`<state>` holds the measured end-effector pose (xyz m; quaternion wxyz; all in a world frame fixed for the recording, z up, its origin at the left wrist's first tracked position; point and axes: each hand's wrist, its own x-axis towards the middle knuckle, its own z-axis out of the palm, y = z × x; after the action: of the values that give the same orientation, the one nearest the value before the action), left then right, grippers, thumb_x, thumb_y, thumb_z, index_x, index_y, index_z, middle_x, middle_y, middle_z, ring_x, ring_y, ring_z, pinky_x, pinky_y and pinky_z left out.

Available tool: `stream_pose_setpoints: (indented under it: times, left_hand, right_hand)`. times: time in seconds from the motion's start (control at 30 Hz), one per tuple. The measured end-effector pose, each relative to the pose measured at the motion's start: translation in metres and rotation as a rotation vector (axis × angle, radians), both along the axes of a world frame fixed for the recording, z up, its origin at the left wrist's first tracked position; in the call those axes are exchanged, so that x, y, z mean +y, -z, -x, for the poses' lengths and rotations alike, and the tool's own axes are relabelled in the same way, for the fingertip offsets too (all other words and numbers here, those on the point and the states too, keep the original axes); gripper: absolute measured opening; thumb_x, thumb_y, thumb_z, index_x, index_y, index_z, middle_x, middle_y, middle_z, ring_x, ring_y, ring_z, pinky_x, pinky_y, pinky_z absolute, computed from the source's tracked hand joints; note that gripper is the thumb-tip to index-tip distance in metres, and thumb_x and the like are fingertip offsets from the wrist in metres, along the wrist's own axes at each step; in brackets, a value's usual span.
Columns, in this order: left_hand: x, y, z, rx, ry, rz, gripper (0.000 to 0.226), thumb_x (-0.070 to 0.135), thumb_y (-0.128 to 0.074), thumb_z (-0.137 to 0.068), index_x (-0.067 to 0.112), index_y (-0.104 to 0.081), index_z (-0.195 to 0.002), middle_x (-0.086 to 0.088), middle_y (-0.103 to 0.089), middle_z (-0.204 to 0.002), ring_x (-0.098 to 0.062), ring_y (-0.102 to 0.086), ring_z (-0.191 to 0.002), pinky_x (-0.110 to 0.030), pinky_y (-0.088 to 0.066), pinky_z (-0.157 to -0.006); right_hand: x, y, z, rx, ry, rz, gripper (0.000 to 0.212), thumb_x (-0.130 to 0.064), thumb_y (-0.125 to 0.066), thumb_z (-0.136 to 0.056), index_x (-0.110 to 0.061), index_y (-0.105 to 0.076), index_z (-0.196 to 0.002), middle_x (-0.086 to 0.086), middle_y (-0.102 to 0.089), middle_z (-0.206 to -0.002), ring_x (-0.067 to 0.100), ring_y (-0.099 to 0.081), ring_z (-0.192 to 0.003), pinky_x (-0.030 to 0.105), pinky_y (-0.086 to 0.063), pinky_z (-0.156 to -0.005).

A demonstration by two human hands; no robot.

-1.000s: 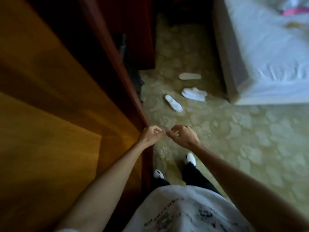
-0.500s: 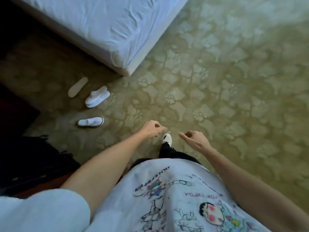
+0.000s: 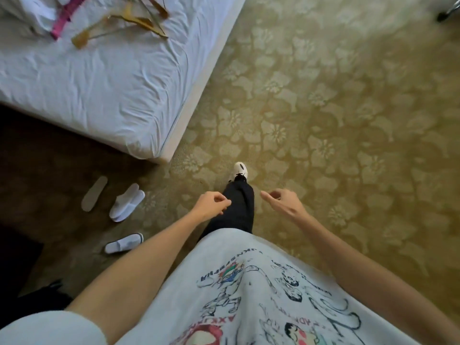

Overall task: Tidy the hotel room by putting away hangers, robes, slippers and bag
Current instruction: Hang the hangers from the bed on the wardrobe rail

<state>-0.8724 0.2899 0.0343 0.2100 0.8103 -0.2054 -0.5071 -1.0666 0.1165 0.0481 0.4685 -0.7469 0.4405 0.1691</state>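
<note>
Landmark: the bed with the wrinkled white sheet [image 3: 99, 90] filled the upper left, its near corner pointing toward the person's feet.
Left hand: the bare left hand [image 3: 211, 206] hung below the bed corner, in front of the black trouser leg [image 3: 235, 207]; its fingers were loosely curled and held nothing.
Right hand: the bare right hand [image 3: 283, 204] hung farther from the bed, on the other side of the trouser leg; fingers lightly bent, forefinger out toward the left hand, nothing in its grasp.
Hangers: light wooden clothes hangers [image 3: 124, 23] lay in a loose heap on the bed near its far edge, beside a pink strap-like item [image 3: 66, 16] and bunched white cloth [image 3: 37, 11].
Slippers: a stacked pair of white cloth slippers [image 3: 127, 202] lay on the floor just below the bed corner; a flat pale insole-shaped slipper [image 3: 94, 194] lay beside them, and a single white slipper [image 3: 124, 242] lay nearer the person.
Floor: olive floral-patterned carpet [image 3: 323, 120] spread to the right of the bed.
Foot: a white sneaker [image 3: 240, 170] stood on the carpet just past the bed corner.
</note>
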Motion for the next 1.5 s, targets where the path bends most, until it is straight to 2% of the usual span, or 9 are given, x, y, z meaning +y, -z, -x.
stream_pose_setpoints:
  times: [0.27, 0.33, 0.47, 0.77, 0.93, 1.1, 1.2, 1.3, 1.5]
  left_hand:
    - [-0.129, 0.018, -0.136, 0.06, -0.162, -0.071, 0.02, 0.024, -0.067, -0.095, 0.005, -0.071, -0.101, -0.01, -0.076, -0.091, -0.014, -0.068, -0.065, -0.024, -0.052, -0.056]
    - [-0.177, 0.014, -0.17, 0.074, -0.174, -0.064, 0.018, 0.023, -0.066, -0.096, 0.006, -0.071, -0.1, -0.011, -0.075, -0.092, -0.014, -0.066, -0.064, -0.023, -0.051, -0.054]
    - [-0.288, 0.0, -0.236, 0.104, -0.16, 0.002, 0.01, 0.02, -0.066, -0.096, 0.012, -0.069, -0.09, -0.007, -0.074, -0.086, -0.014, -0.065, -0.064, -0.024, -0.05, -0.055]
    - [-0.561, -0.017, -0.357, 0.121, 0.0, 0.141, 0.015, 0.019, -0.062, -0.097, 0.008, -0.071, -0.102, -0.007, -0.075, -0.09, -0.014, -0.068, -0.07, -0.023, -0.053, -0.06]
    - [-0.703, -0.023, -0.437, 0.096, -0.033, 0.14, 0.011, 0.015, -0.06, -0.099, 0.007, -0.068, -0.1, -0.007, -0.073, -0.087, -0.014, -0.066, -0.065, -0.022, -0.051, -0.054]
    - [-0.782, -0.027, -0.517, 0.046, -0.131, 0.103, 0.011, 0.015, -0.06, -0.098, 0.008, -0.069, -0.098, -0.007, -0.073, -0.085, -0.015, -0.067, -0.067, -0.023, -0.053, -0.056]
    - [-0.803, -0.02, -0.56, 0.024, -0.236, 0.074, 0.012, 0.015, -0.061, -0.098, 0.012, -0.069, -0.089, -0.01, -0.075, -0.087, -0.018, -0.069, -0.069, -0.031, -0.057, -0.064]
    - [-0.82, -0.011, -0.602, 0.046, -0.347, 0.034, 0.014, 0.017, -0.059, -0.099, 0.011, -0.07, -0.094, -0.01, -0.075, -0.088, -0.024, -0.073, -0.078, -0.036, -0.06, -0.072]
    - [-0.871, 0.026, -0.696, 0.043, -0.501, 0.01, 0.02, 0.024, -0.056, -0.1, 0.012, -0.07, -0.092, -0.01, -0.075, -0.091, -0.026, -0.073, -0.079, -0.03, -0.06, -0.069]
  right_hand:
    - [-0.175, -0.029, -0.19, -0.065, -0.15, 0.061, 0.055, -0.064, -0.052, -0.093, -0.015, -0.074, -0.102, 0.001, -0.074, -0.096, 0.019, -0.069, -0.086, 0.04, -0.058, -0.081]
    - [-0.221, -0.033, -0.217, -0.035, -0.169, 0.071, 0.056, -0.064, -0.051, -0.093, -0.013, -0.073, -0.097, 0.005, -0.074, -0.093, 0.024, -0.07, -0.084, 0.043, -0.057, -0.078]
    - [-0.313, -0.035, -0.254, 0.033, -0.108, 0.096, 0.046, -0.061, -0.053, -0.094, -0.019, -0.071, -0.094, -0.004, -0.071, -0.086, 0.014, -0.066, -0.078, 0.036, -0.057, -0.074]
    - [-0.528, -0.008, -0.316, 0.15, 0.036, 0.102, 0.043, -0.06, -0.054, -0.092, -0.02, -0.07, -0.092, -0.005, -0.071, -0.084, 0.014, -0.067, -0.078, 0.036, -0.056, -0.073]
    - [-0.659, -0.004, -0.389, 0.138, 0.052, 0.061, 0.043, -0.053, -0.055, -0.095, -0.014, -0.068, -0.084, -0.004, -0.065, -0.073, 0.016, -0.058, -0.064, 0.029, -0.044, -0.06]
    - [-0.772, -0.022, -0.501, 0.1, -0.09, 0.083, 0.046, -0.053, -0.056, -0.096, -0.018, -0.055, -0.066, -0.005, -0.055, -0.06, 0.012, -0.047, -0.052, 0.027, -0.037, -0.054]
    - [-0.825, -0.033, -0.575, 0.027, -0.193, 0.099, 0.052, -0.052, -0.056, -0.096, -0.004, -0.067, -0.082, 0.01, -0.068, -0.075, 0.022, -0.059, -0.063, 0.034, -0.047, -0.06]
    - [-0.865, -0.048, -0.655, -0.016, -0.297, 0.1, 0.048, -0.056, -0.056, -0.095, -0.011, -0.072, -0.102, 0.005, -0.073, -0.094, 0.018, -0.067, -0.082, 0.035, -0.057, -0.074]
    - [-0.944, -0.044, -0.825, -0.1, -0.51, 0.123, 0.042, -0.058, -0.056, -0.093, -0.02, -0.074, -0.098, -0.006, -0.073, -0.091, 0.014, -0.067, -0.083, 0.037, -0.058, -0.079]
